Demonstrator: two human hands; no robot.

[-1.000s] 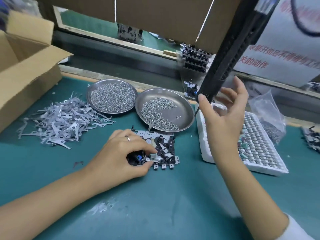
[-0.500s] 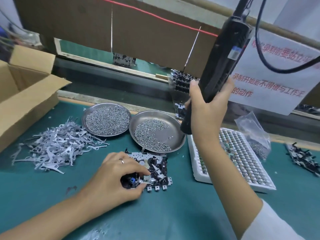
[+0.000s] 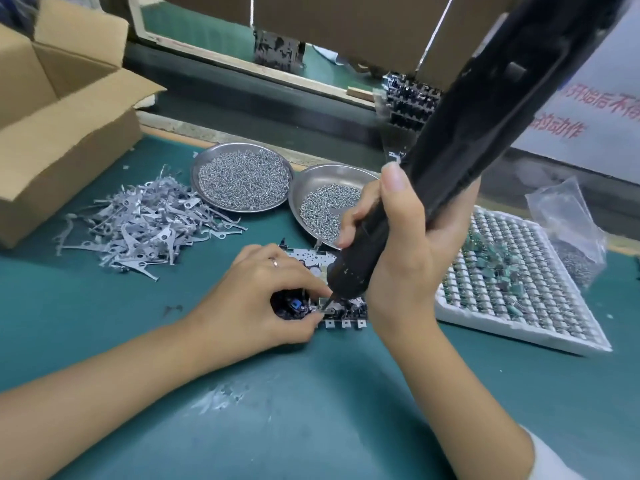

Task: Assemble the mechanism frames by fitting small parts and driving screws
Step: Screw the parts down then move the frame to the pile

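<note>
Green matting covers the bench, scuffed pale in one patch near the front edge. Head view, the only one: a mechanism frame lies flat on the mat at centre, a metal plate with a row of small tabs along its near edge and dark parts fitted on top, a blue piece among them.

Left hand rests on the frame's left end, fingers curled over it, thumb and forefinger drawn together in a pinch at the spot where the driver tip meets the plate. What lies between those two fingertips is too small to tell. A ring sits on one finger.

Right hand grips a black electric screwdriver round its lower barrel, fingers wrapped, thumb laid up along the body. The tool leans up and to the right out of view; its bit touches the frame just beside the left fingertips.

Behind the frame stand two round metal dishes: left dish heaped with screws, right dish partly filled and partly hidden by the right hand. A loose pile of grey stamped levers lies left of the dishes. An open cardboard box stands at far left. A white compartment tray of small components lies to the right, a clear plastic bag against its far corner. A sign with red characters hangs at upper right
</note>
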